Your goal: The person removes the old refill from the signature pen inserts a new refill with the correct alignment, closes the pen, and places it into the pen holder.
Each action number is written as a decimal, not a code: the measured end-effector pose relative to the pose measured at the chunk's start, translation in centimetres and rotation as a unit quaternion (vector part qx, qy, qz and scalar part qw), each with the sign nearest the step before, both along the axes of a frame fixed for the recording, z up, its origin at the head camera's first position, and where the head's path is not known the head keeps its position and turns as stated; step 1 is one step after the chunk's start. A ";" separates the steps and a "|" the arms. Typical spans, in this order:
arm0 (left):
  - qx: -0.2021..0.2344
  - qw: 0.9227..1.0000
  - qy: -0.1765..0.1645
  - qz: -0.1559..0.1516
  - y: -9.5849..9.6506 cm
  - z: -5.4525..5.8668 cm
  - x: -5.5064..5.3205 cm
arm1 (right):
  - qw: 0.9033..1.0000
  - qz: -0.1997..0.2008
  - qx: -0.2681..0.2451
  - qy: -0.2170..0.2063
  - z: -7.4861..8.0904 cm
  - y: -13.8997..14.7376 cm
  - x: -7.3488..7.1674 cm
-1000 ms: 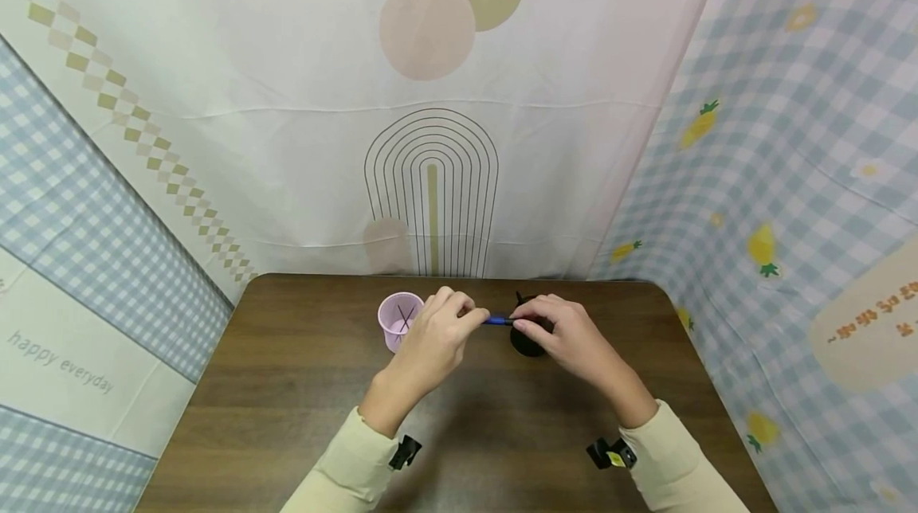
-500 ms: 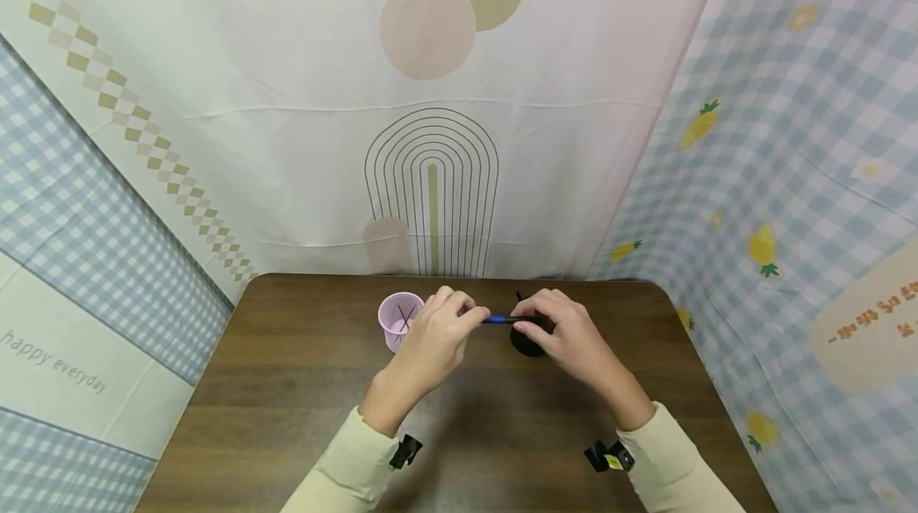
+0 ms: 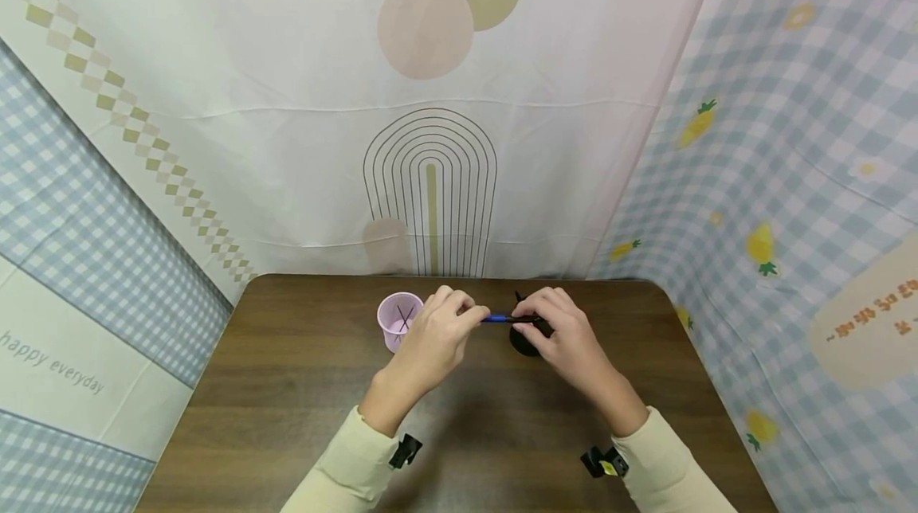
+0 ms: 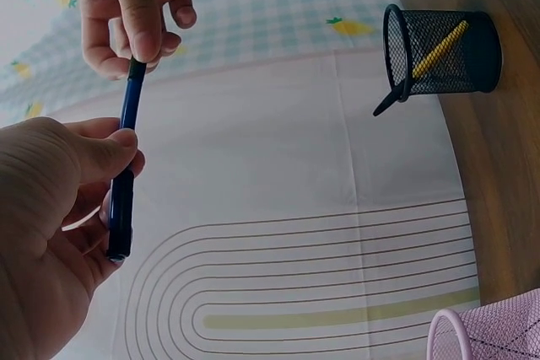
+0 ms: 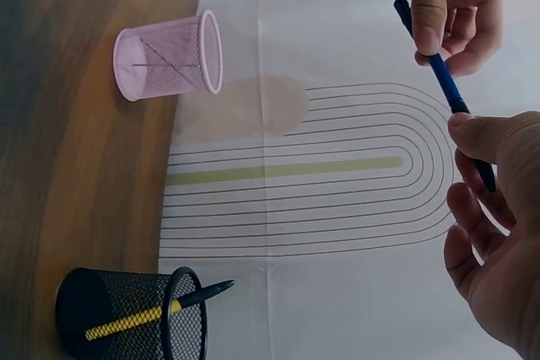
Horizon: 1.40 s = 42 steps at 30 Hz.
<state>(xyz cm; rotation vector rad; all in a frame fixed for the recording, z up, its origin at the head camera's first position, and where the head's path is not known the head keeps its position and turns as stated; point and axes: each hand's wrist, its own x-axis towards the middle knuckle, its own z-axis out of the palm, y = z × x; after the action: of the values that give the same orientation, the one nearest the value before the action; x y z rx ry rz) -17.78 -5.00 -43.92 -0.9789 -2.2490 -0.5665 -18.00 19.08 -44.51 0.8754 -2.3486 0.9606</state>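
Observation:
My left hand (image 3: 437,334) pinches a blue pen (image 3: 495,319) between thumb and fingers, and the pen lies nearly level above the table. The right hand (image 3: 566,334) holds the pen's black end with thumb and fingertips. In the right wrist view, that dark end (image 5: 486,178) shows past the right thumb, while the other dark tip sticks out beyond the left hand. Behind the right hand stands a black mesh pen cup (image 5: 126,288), partly covered in the head view. A yellow and black pen (image 4: 439,50) leans inside it, its dark end over the rim.
A pink mesh cup (image 3: 393,330) stands left of the black one, close behind the left hand; dark lines cross its wall. The brown wooden table (image 3: 301,385) ends at a patterned white cloth (image 3: 308,178) behind.
The right hand and sleeve have shifted slightly left, and more of the pen's black end shows between the right thumb and fingers. The left hand has barely moved.

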 end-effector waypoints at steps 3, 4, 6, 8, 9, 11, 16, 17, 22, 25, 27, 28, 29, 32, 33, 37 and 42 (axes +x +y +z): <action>0.000 1.000 0.001 0.001 0.0 0.0 0.0 | 1.000 0.000 -0.002 0.001 0.0 -0.1 0.1; 0.001 1.000 0.001 0.001 0.0 0.0 0.0 | 1.000 -0.001 -0.002 0.002 0.0 -0.1 0.1; 0.003 1.000 0.002 0.000 0.0 0.1 0.1 | 1.000 -0.002 -0.001 -0.001 0.0 -0.1 0.2; 0.005 1.000 0.003 -0.001 0.0 0.1 0.1 | 1.000 -0.005 0.005 -0.001 0.1 0.0 0.2; 0.005 1.000 0.004 -0.001 0.0 0.1 0.1 | 1.000 -0.007 0.010 -0.002 0.1 0.0 0.2; 0.005 1.000 0.006 -0.001 0.0 0.1 0.0 | 1.000 -0.012 0.019 -0.009 0.2 0.1 0.3; -0.003 1.000 0.014 0.003 0.0 0.0 0.0 | 0.999 -0.014 0.037 -0.037 0.3 0.3 0.2; -0.004 1.000 0.015 0.003 0.0 0.0 0.0 | 0.998 -0.013 0.039 -0.045 0.4 0.3 0.2; -0.007 1.000 0.020 0.004 -0.1 -0.1 0.1 | 0.996 -0.014 0.048 -0.080 0.8 0.5 0.1; -0.007 1.000 0.027 0.005 -0.1 -0.1 0.1 | 0.994 -0.015 0.054 -0.095 1.0 0.6 0.0; -0.009 0.999 0.031 0.004 -0.1 -0.1 0.0 | 0.993 -0.016 0.058 -0.101 1.0 0.7 -0.1; -0.009 0.999 0.033 0.004 -0.1 -0.1 0.0 | 0.993 -0.016 0.059 -0.102 1.0 0.7 -0.1; -0.010 0.999 0.035 0.003 -0.1 -0.2 0.0 | 0.993 -0.016 0.061 -0.103 1.0 0.7 -0.2; -0.015 0.999 0.035 0.002 0.0 -0.1 0.1 | 0.992 -0.014 0.062 -0.106 1.1 0.7 -0.2; -0.016 0.999 0.034 0.003 0.0 -0.1 0.1 | 0.992 -0.014 0.062 -0.107 1.1 0.7 -0.3; -0.020 0.999 0.031 0.005 0.0 -0.1 0.2 | 0.992 -0.012 0.058 -0.114 1.2 0.7 -0.2; -0.019 0.999 0.033 0.006 0.0 -0.2 0.1 | 0.993 -0.006 0.047 -0.111 1.2 0.6 -0.2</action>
<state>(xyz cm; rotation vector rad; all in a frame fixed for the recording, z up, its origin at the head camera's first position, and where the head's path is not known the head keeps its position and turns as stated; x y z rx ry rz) -17.66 -5.04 -44.15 -0.9874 -2.2131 -0.4808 -18.21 19.65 -43.31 0.8259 -2.6023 0.9958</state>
